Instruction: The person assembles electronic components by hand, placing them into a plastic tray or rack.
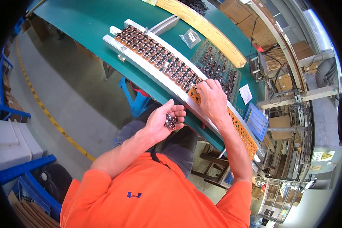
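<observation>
My left hand [159, 122] is cupped palm up in front of the rail frame, curled around several small round shiny metal parts [171, 121]. Over the long pale metal rail frame [150, 70], my right hand [212, 99] reaches down with fingertips pinched at an orange perforated board [194, 95]. What those fingertips hold is hidden. Left of them, the boards in the frame carry rows of round dark metal parts [155, 53]. To the right, past my right forearm, orange board [242, 131] shows bare holes.
Behind the frame lies a clear tray [235, 78] of similar parts. Around it are a small plastic bag [190, 38], a white paper [246, 94], a blue bin [257, 121] and a long yellowish strip [205, 28]. A blue stool [131, 100] stands below the green table [79, 22].
</observation>
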Tool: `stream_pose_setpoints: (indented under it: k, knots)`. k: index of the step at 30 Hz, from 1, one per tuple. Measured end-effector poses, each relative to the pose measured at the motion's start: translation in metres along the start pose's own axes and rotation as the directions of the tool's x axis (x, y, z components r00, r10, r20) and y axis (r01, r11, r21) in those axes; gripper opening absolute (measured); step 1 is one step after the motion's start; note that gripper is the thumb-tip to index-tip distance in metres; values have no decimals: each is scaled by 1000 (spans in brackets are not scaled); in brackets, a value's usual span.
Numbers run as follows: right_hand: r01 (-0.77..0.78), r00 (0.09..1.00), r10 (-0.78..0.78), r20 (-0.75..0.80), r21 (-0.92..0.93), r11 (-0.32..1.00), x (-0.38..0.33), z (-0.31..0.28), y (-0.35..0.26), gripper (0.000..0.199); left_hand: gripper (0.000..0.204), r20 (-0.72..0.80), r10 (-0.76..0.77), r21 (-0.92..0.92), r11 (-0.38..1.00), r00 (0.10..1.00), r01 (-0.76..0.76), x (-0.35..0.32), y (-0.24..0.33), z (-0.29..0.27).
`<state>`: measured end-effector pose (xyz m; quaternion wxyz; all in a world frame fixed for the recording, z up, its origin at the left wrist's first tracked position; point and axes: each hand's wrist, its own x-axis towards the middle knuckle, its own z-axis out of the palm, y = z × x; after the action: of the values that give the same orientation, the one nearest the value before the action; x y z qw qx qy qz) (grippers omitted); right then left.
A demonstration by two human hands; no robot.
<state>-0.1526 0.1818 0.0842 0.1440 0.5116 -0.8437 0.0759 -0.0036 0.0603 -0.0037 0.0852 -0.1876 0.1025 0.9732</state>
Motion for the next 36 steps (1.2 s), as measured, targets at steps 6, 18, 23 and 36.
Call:
stream_pose_setpoints:
  k: [6,18,23,36]
  knots:
    - [-5,1000,5,20,32,999,3,-2,-1,7,44,34,7,-19,1000,999,-6,-2,0,4]
    - [-45,991,-16,135,434,900,-37,-47,-52,25,54,167,39,-149,989,985,-14,0,-6,14]
    - [54,981,-117,155,365,930,-44,-41,-58,35,60,210,11,-128,992,978,17,0,-7,19]
    - [-18,960,-118,253,480,877,-45,-47,-59,35,60,258,-46,-71,995,965,67,-1,-9,13]
